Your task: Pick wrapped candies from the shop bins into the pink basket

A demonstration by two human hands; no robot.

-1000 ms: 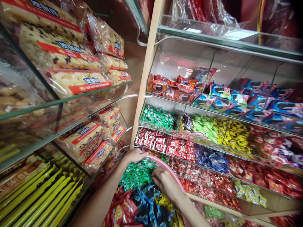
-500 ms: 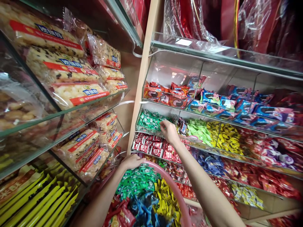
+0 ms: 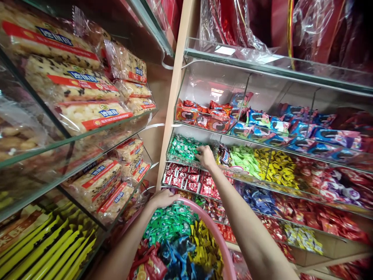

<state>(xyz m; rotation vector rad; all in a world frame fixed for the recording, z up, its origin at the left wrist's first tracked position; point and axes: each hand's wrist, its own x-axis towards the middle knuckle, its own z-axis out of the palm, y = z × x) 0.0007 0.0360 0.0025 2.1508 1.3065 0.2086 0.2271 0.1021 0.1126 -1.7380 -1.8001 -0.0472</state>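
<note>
My left hand (image 3: 163,197) is closed on the far rim of a pink basin (image 3: 217,233) held low in front of me. The basin is heaped with green candies (image 3: 169,221), yellow ones (image 3: 205,243), blue ones and red ones. My right hand (image 3: 205,156) reaches up into the clear shelf bin of green wrapped candies (image 3: 182,147). Its fingers are curled down among those candies, and what they hold is hidden.
The glass rack (image 3: 262,66) on the right holds bins of red, blue, light green, yellow and purple sweets. Left shelves (image 3: 87,128) carry bagged rice cakes (image 3: 87,112) and yellow packs (image 3: 49,249). A wooden post (image 3: 171,116) stands between the racks.
My right hand left the basin's green candies, rose to the green candy bin on the shelf and now sits slightly deeper in it. The left hand stayed on the rim.
</note>
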